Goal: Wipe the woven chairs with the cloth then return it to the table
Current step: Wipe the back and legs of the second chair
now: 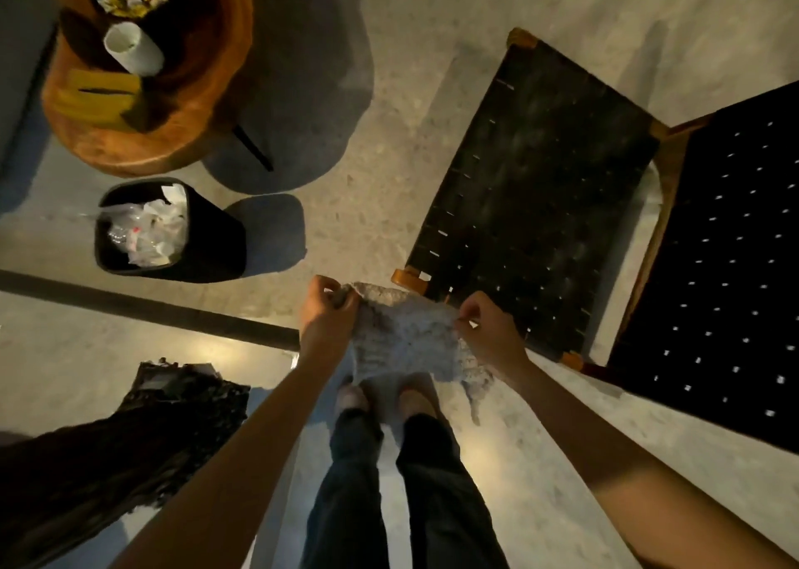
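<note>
the woven chair [536,188] filled the right of the frame, its dusty seat unwiped, so you seemed to be readying. your left hand [326,313] and right hand [484,331] each pinched a top corner of the cloth [406,339], stretched low centre; next it needed pressing onto that seat.
</note>
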`<action>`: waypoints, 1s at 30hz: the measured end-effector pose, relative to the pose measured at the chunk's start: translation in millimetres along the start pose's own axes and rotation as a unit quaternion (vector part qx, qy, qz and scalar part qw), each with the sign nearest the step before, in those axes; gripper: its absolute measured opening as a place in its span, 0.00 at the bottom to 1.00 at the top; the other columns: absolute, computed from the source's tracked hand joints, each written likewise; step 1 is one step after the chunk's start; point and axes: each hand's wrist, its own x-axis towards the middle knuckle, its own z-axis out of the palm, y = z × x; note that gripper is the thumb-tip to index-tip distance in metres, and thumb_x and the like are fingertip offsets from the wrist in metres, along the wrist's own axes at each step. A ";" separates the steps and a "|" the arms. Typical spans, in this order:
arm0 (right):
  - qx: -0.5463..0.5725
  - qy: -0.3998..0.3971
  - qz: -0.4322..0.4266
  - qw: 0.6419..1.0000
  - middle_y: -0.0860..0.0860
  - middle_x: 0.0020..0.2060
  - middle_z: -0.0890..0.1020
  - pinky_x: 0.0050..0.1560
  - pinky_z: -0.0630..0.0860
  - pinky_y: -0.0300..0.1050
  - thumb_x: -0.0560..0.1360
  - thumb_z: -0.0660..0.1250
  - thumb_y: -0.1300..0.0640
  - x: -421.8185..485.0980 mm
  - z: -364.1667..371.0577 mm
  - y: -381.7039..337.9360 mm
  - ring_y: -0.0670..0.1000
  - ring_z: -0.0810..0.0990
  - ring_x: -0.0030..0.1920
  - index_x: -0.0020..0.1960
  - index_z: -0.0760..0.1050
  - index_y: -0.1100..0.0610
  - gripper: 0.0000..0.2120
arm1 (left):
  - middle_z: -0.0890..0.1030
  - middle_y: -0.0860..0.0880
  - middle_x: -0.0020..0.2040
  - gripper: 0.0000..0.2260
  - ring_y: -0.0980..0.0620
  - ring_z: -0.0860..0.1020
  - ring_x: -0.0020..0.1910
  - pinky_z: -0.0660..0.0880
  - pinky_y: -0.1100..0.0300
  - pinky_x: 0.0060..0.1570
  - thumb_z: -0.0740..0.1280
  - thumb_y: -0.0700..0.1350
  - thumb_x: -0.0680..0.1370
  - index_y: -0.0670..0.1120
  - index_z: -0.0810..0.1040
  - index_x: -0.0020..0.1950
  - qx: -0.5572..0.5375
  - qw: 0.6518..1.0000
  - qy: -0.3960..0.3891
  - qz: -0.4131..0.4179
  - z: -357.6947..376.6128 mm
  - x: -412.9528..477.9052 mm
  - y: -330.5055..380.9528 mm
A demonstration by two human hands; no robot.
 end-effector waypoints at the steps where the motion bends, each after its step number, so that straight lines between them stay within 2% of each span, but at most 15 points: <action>1: 0.001 0.009 0.001 1.000 0.50 0.39 0.75 0.37 0.70 0.29 0.76 0.67 0.63 13.0 4.9 3.9 0.48 0.75 0.42 0.48 0.71 0.59 0.04 | 0.76 0.47 0.42 0.08 0.49 0.75 0.42 0.75 0.56 0.41 0.68 0.43 0.77 0.46 0.69 0.49 -0.001 1.000 -0.003 -0.006 6.9 14.6 -3.2; 3: -0.001 0.020 0.006 1.000 0.53 0.42 0.78 0.40 0.71 0.29 0.76 0.66 0.65 38.7 13.7 10.6 0.47 0.75 0.44 0.49 0.75 0.61 0.02 | 0.76 0.44 0.48 0.08 0.48 0.75 0.46 0.75 0.52 0.48 0.67 0.42 0.77 0.46 0.68 0.50 0.015 1.000 -0.006 0.001 20.4 43.3 -10.9; 5: -0.012 0.057 0.002 0.998 0.56 0.44 0.80 0.44 0.70 0.30 0.76 0.65 0.66 64.3 23.2 17.9 0.46 0.76 0.45 0.48 0.78 0.63 0.04 | 0.75 0.43 0.49 0.07 0.46 0.75 0.48 0.77 0.50 0.49 0.66 0.40 0.78 0.45 0.67 0.51 0.000 1.000 -0.019 0.025 34.5 70.3 -16.6; 8: 0.003 0.138 0.001 0.990 0.55 0.45 0.80 0.49 0.71 0.35 0.77 0.63 0.66 96.9 40.7 31.5 0.44 0.74 0.43 0.49 0.81 0.62 0.08 | 0.75 0.43 0.49 0.04 0.43 0.77 0.51 0.78 0.51 0.50 0.63 0.34 0.78 0.42 0.71 0.48 -0.085 0.993 -0.072 0.040 60.0 108.6 -22.8; 9: 0.009 0.164 0.007 0.986 0.56 0.48 0.79 0.50 0.70 0.33 0.78 0.62 0.65 105.4 47.1 37.1 0.45 0.74 0.46 0.51 0.81 0.62 0.09 | 0.77 0.43 0.50 0.04 0.43 0.77 0.52 0.78 0.53 0.51 0.62 0.32 0.78 0.40 0.73 0.49 -0.116 0.987 -0.102 0.043 69.3 118.1 -25.5; 12: 0.063 0.205 0.023 0.977 0.59 0.58 0.74 0.51 0.68 0.24 0.78 0.62 0.67 124.5 68.9 53.6 0.48 0.73 0.52 0.61 0.77 0.62 0.13 | 0.75 0.41 0.61 0.10 0.46 0.74 0.60 0.74 0.58 0.59 0.60 0.36 0.80 0.38 0.75 0.61 -0.095 0.966 -0.226 0.077 98.2 138.6 -41.8; 14: 0.076 0.174 0.038 0.981 0.59 0.65 0.69 0.60 0.66 0.30 0.78 0.63 0.66 133.4 85.8 64.2 0.53 0.71 0.61 0.68 0.71 0.61 0.19 | 0.68 0.44 0.67 0.15 0.49 0.69 0.65 0.68 0.55 0.67 0.58 0.43 0.82 0.42 0.70 0.68 -0.026 0.945 -0.305 0.114 117.7 144.2 -60.0; 16: -0.040 0.140 0.019 0.989 0.57 0.72 0.62 0.65 0.56 0.40 0.78 0.64 0.59 137.4 103.7 77.4 0.55 0.61 0.67 0.74 0.63 0.57 0.25 | 0.61 0.46 0.69 0.19 0.54 0.66 0.65 0.64 0.66 0.67 0.59 0.45 0.82 0.44 0.63 0.73 -0.004 0.926 -0.341 0.159 134.2 142.0 -77.7; 18: -0.156 0.134 -0.015 0.979 0.56 0.75 0.57 0.58 0.56 0.41 0.79 0.61 0.51 139.4 118.0 87.7 0.55 0.59 0.62 0.76 0.56 0.53 0.29 | 0.59 0.47 0.67 0.22 0.57 0.63 0.64 0.59 0.76 0.63 0.60 0.44 0.81 0.42 0.59 0.73 0.029 0.921 -0.314 0.229 146.4 140.1 -92.5; 20: -0.199 0.144 -0.021 0.969 0.55 0.75 0.57 0.55 0.59 0.42 0.78 0.59 0.48 140.7 124.7 91.8 0.56 0.60 0.59 0.77 0.53 0.50 0.30 | 0.62 0.49 0.61 0.20 0.57 0.63 0.60 0.60 0.72 0.63 0.60 0.43 0.81 0.39 0.61 0.70 0.059 0.916 -0.274 0.287 152.7 142.6 -105.1; 22: -0.226 0.158 -0.041 0.960 0.54 0.74 0.61 0.53 0.62 0.43 0.78 0.62 0.50 141.9 127.0 93.7 0.57 0.62 0.57 0.76 0.55 0.50 0.29 | 0.64 0.50 0.56 0.16 0.58 0.61 0.55 0.60 0.68 0.60 0.59 0.45 0.82 0.40 0.65 0.67 0.075 0.916 -0.249 0.307 153.7 148.4 -111.9; 24: -0.250 0.151 -0.058 0.955 0.53 0.73 0.63 0.53 0.65 0.45 0.78 0.63 0.51 144.1 125.8 89.3 0.57 0.64 0.55 0.76 0.57 0.49 0.28 | 0.64 0.49 0.55 0.12 0.56 0.60 0.54 0.59 0.62 0.61 0.55 0.44 0.83 0.42 0.68 0.64 0.076 0.923 -0.261 0.273 150.2 155.2 -116.3; 27: -0.259 0.157 -0.123 0.945 0.57 0.68 0.71 0.48 0.72 0.50 0.76 0.68 0.58 146.4 130.0 71.3 0.61 0.70 0.48 0.72 0.67 0.54 0.25 | 0.63 0.43 0.64 0.15 0.49 0.60 0.64 0.54 0.62 0.65 0.53 0.47 0.83 0.41 0.73 0.62 0.097 0.943 -0.292 0.128 140.2 165.6 -120.6; 29: -0.244 0.171 -0.140 0.944 0.58 0.64 0.75 0.45 0.70 0.47 0.75 0.69 0.61 146.7 131.2 62.7 0.62 0.72 0.44 0.69 0.71 0.57 0.23 | 0.61 0.40 0.67 0.14 0.46 0.58 0.68 0.55 0.64 0.65 0.60 0.46 0.81 0.40 0.73 0.63 0.114 0.960 -0.241 0.086 132.0 167.3 -120.4; 30: -0.236 0.176 -0.138 0.946 0.58 0.64 0.75 0.47 0.67 0.44 0.75 0.69 0.61 145.7 130.4 61.5 0.62 0.71 0.44 0.69 0.71 0.58 0.22 | 0.61 0.40 0.66 0.16 0.46 0.59 0.68 0.58 0.64 0.65 0.64 0.44 0.79 0.40 0.71 0.65 0.098 0.970 -0.195 0.106 127.1 162.8 -118.2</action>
